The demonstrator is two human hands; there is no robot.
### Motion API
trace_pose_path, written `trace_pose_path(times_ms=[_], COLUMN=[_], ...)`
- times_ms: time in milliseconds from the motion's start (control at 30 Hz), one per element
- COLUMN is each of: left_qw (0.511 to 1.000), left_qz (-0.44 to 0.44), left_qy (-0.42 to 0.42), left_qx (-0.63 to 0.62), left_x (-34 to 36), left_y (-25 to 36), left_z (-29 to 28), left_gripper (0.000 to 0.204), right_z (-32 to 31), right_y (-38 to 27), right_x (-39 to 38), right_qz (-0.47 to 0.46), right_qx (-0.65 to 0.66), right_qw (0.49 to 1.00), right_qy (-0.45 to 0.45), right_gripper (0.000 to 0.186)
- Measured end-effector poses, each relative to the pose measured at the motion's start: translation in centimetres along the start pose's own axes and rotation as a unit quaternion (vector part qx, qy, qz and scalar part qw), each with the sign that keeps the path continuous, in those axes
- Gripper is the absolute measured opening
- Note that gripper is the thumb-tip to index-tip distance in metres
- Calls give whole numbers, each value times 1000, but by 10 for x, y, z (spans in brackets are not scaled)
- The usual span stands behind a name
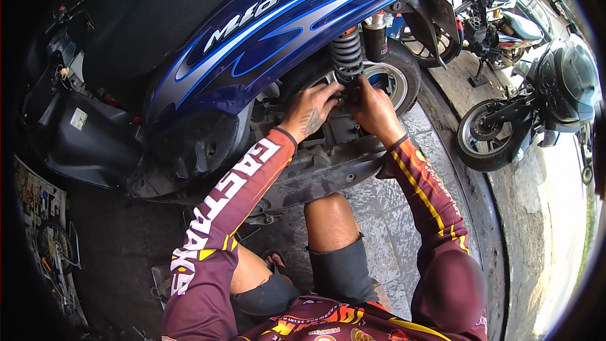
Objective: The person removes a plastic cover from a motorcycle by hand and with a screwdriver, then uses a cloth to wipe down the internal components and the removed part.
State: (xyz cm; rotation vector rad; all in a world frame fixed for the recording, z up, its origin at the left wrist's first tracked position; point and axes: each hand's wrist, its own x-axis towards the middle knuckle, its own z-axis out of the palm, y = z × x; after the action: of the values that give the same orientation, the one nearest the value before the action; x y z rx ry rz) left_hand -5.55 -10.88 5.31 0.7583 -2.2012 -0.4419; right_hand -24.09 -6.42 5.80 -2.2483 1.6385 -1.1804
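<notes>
Just above the middle of the frame, the left hand (309, 111) and the right hand (377, 108) meet at the lower end of the dark grey coil-spring shock absorber (346, 53), which stands at upper centre beside the silver-rimmed, black-tyred rear wheel (409, 74) of a scooter. Each grip looks narrow, fingers bent inward — whether a small part is pinched between them I cannot tell, since the fingers hide that spot. Both arms reach forward from the bottom of the frame, probably because the space there is cramped and one hand can steady what the other works on. The glossy blue plastic body panel (271, 38) across the top carries silver flame graphics and a pale, stylised emblem. Large white lettering runs down the maroon left sleeve (221, 199); the maroon right sleeve (426, 196) has yellow stripes and smaller print — too fine to read reliably.
</notes>
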Motion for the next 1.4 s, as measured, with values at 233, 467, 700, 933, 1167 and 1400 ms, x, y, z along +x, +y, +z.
trace_pose_path(times_ms=[233, 467, 700, 933, 1167, 1400], left_qw=[988, 983, 941, 959, 976, 987], left_qz=[18, -32, -198, -120, -115, -59], left_qy=[13, -41, -50, -66, -130, -129], left_qx=[150, 178, 271, 247, 132, 80], left_x=[-2, -12, 19, 19, 21, 27], left_y=[1, 5, -13, -31, -42, -50], left_z=[9, 32, 43, 48, 32, 40], left_gripper=[22, 20, 15, 14, 29, 29], right_z=[-36, -65, -61, -41, -32, -24], right_y=[14, 41, 45, 67, 59, 46], right_x=[-17, -112, -166, -189, -188, -189], right_qz=[-1, 181, 305, 347, 367, 359], right_qx=[-25, 109, 171, 187, 231, 263], right_qw=[1000, 977, 937, 918, 900, 894], right_qy=[15, 37, 29, 40, 52, 43], right_gripper=[26, 25, 22, 23, 23, 24])
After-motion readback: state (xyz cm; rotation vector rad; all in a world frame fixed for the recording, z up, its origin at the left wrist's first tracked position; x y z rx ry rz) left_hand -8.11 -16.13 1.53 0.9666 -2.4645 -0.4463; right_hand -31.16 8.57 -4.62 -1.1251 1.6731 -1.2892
